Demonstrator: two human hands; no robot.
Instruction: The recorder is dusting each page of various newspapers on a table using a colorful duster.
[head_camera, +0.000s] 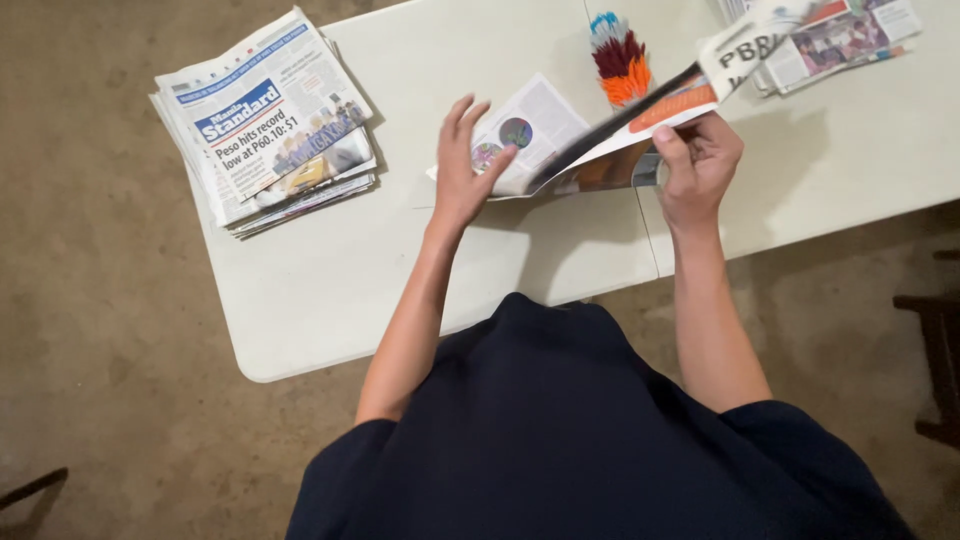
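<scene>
An open newspaper (560, 140) lies on the white folding table (330, 290) in front of me. My right hand (698, 165) grips a lifted page of it near its lower edge, and the page rises toward the upper right. Over the flat part of the paper, my left hand (465, 165) rests with fingers spread, fingertips touching the printed page. The moving page is blurred.
A stack of folded newspapers (268, 122) sits at the table's left end. More newspapers (835, 38) lie at the far right. A bundle of coloured strands (618, 58) lies behind the open paper. A dark chair (935, 340) stands on the bare floor at right.
</scene>
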